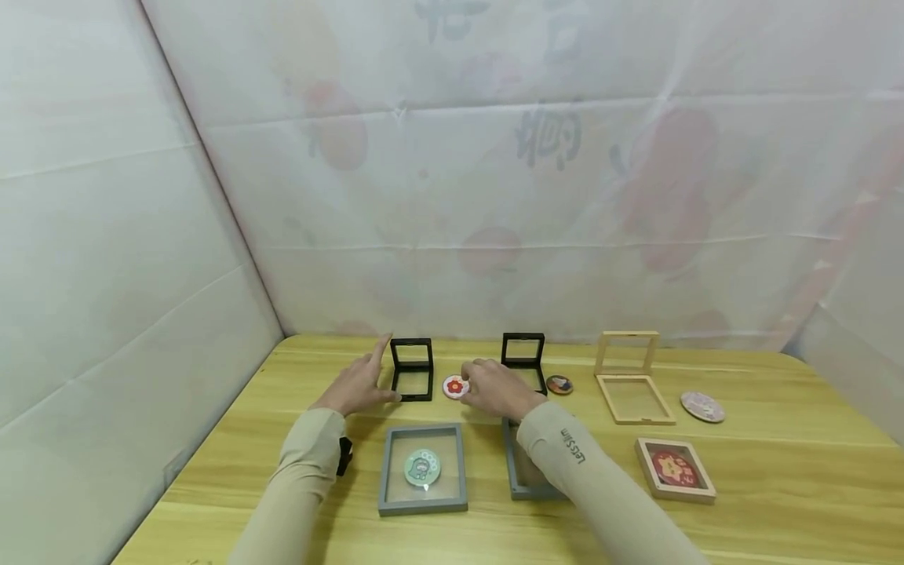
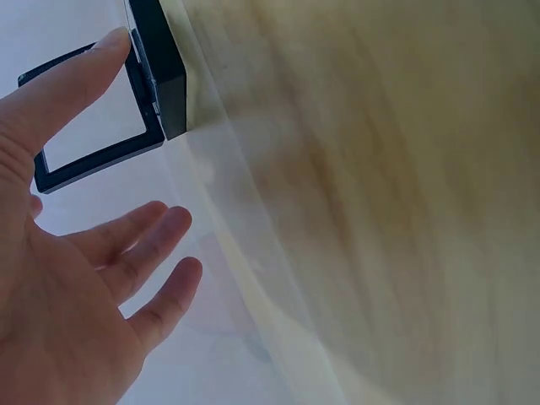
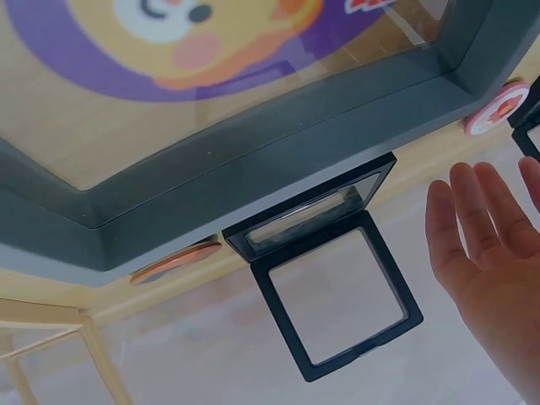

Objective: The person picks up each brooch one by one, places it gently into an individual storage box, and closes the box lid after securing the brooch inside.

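My left hand is spread beside an open black hinged frame, its thumb tip right at the frame's edge. In the left wrist view, this hand has loosely bent fingers with nothing between them. My right hand reaches over the table, its fingertips by a round white badge with a red flower. The right wrist view shows that hand with extended fingers, close to the badge. A second open black frame stands partly hidden behind the right hand.
A grey frame with a green badge lies in front; another grey frame is partly under the right forearm. To the right are a dark badge, an open light wooden frame, a pale badge and a framed red badge.
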Demonstrator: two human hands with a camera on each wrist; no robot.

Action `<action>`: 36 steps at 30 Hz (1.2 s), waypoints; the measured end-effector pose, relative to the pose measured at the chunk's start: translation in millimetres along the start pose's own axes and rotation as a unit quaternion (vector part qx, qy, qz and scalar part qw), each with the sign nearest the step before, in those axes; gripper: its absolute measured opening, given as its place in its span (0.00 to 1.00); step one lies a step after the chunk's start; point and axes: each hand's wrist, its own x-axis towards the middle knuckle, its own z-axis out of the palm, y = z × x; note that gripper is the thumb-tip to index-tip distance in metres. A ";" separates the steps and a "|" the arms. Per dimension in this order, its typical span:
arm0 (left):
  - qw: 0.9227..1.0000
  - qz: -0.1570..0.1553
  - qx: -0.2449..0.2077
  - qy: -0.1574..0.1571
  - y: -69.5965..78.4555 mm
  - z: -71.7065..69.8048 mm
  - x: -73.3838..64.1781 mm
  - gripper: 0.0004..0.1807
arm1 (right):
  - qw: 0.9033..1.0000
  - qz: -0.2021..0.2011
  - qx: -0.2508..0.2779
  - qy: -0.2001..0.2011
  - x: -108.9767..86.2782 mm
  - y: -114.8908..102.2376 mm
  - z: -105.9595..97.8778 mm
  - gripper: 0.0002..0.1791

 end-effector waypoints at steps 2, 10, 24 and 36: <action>1.000 0.000 -0.026 -0.005 -0.5 0.4 2.0 0.63 | 1.000 -0.001 0.005 0.000 0.0 0.2 -0.7 0.14; 0.995 -0.018 -0.098 -0.017 -1.1 5.6 8.0 0.67 | 1.000 -0.014 0.002 -0.004 0.9 -0.1 0.1 0.14; 0.985 -0.059 -0.161 -0.033 1.3 10.2 12.8 0.71 | 0.999 -0.035 0.011 -0.006 -0.7 0.5 -1.6 0.13; 0.990 -0.069 -0.102 -0.068 4.5 8.0 9.5 0.67 | 1.000 -0.023 0.015 -0.013 -0.7 2.8 -3.4 0.14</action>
